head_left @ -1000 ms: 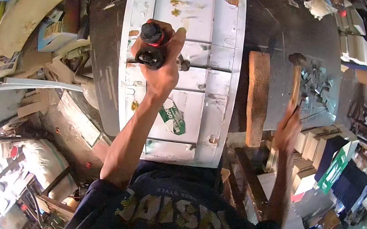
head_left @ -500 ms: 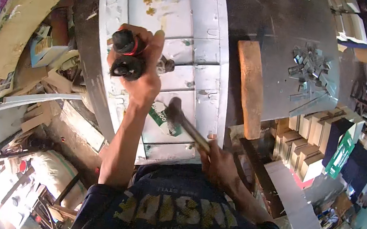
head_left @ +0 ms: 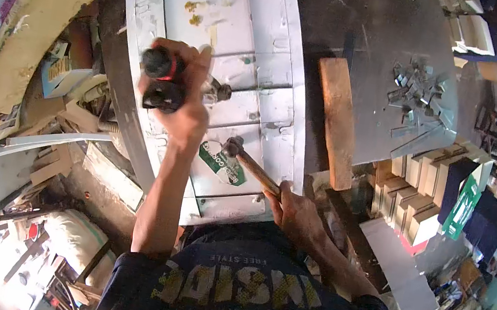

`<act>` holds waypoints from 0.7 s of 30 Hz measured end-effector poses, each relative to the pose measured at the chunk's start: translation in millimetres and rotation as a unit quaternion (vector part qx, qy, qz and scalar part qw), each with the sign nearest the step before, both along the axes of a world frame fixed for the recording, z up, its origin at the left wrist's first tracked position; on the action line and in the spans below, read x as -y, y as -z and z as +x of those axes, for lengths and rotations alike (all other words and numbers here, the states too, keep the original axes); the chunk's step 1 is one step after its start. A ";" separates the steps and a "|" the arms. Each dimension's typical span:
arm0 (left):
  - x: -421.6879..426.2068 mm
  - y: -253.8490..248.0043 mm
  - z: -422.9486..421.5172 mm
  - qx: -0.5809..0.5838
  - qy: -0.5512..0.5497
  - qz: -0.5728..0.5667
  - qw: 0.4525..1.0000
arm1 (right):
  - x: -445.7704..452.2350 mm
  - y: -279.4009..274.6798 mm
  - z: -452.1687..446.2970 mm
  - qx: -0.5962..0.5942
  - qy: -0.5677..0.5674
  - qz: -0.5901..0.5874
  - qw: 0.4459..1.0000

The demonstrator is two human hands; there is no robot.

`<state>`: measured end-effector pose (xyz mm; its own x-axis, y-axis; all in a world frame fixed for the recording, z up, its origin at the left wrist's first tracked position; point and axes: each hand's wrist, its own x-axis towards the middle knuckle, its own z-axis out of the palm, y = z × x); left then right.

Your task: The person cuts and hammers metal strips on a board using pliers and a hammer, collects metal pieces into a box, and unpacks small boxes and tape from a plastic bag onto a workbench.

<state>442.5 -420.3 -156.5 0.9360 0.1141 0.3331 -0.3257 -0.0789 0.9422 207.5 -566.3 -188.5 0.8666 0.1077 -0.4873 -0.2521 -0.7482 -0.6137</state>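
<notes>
A long white panel [head_left: 210,30] with raised strips and brown stains lies tilted across the dark bench top. Above its left part, my left hand [head_left: 186,92] is closed around a tool with two black, round ends [head_left: 162,63] and a red ring; whether this is one tool or two cannot be told. A dark metal piece [head_left: 223,90] shows just right of that hand. My right hand [head_left: 296,214], closed on the wooden handle of a hammer [head_left: 257,171], is by the panel's lower right edge. The hammer head is over a green and white label [head_left: 220,165].
A rough wooden block [head_left: 336,124] lies right of the panel. Small metal pieces [head_left: 415,91] are heaped on the dark bench [head_left: 388,27]. Stacked boxes [head_left: 412,195] stand at the right. Cardboard [head_left: 63,84] and a white sack [head_left: 78,231] are at the left.
My right hand has brought the hammer from the bench's right side over to the panel. My left hand and its tool, like the panel, appear farther left as the view shifts.
</notes>
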 end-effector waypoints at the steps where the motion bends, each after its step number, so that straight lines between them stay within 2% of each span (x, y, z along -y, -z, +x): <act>1: -0.3 -2.0 0.4 -0.014 0.000 -0.030 0.999 | -0.5 -6.4 -2.2 0.003 0.002 0.000 1.000; 3: -2.8 -5.9 5.5 -0.048 0.015 -0.110 0.993 | 2.7 -16.1 -1.9 0.048 0.010 0.059 0.997; 4: -2.1 -6.7 3.7 -0.073 0.020 -0.158 0.985 | 3.7 -11.9 -6.6 0.123 0.020 0.112 0.986; 5: 1.3 -4.4 1.0 0.006 0.016 -0.011 1.000 | 1.7 -12.7 -5.7 0.114 0.020 0.116 0.987; 7: 4.9 -4.3 -1.3 0.038 0.017 0.047 0.998 | 2.6 -11.0 12.2 -0.026 0.023 -0.013 0.999; 9: -4.9 3.5 4.0 -0.037 0.032 -0.091 0.995 | 4.8 -6.1 10.3 -0.002 0.018 -0.020 1.000; 10: -3.2 6.5 13.8 -0.028 0.036 -0.092 0.995 | 8.3 -1.0 1.6 0.089 -0.004 0.037 0.995; 13: 2.1 -4.7 0.8 -0.031 0.009 -0.030 0.999 | 9.3 16.2 -20.9 0.085 -0.009 0.032 0.996; 15: 7.4 -7.7 -5.4 -0.024 -0.010 -0.017 1.000 | 10.1 -3.8 10.0 -0.084 0.000 -0.005 0.996; 16: 4.9 -7.8 -2.1 -0.026 -0.010 -0.031 0.999 | 13.8 -9.2 13.8 -0.075 0.000 -0.006 0.997; 17: 3.2 -7.9 2.1 -0.032 -0.007 -0.044 0.998 | 16.6 -14.5 9.3 -0.069 0.039 0.119 0.990; 19: 2.8 -8.7 1.4 -0.057 0.004 -0.087 0.995 | 12.5 -20.2 -4.0 -0.085 0.080 0.244 0.963; 21: 7.7 -11.4 -2.0 -0.028 0.033 -0.087 0.995 | 11.6 -4.5 13.9 -0.020 0.000 0.006 1.000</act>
<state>440.5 -428.0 -145.1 0.9597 0.1025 0.2616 -0.2721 0.1076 0.9562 221.4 -577.9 -183.9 0.8466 0.1140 -0.5198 -0.2764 -0.7405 -0.6126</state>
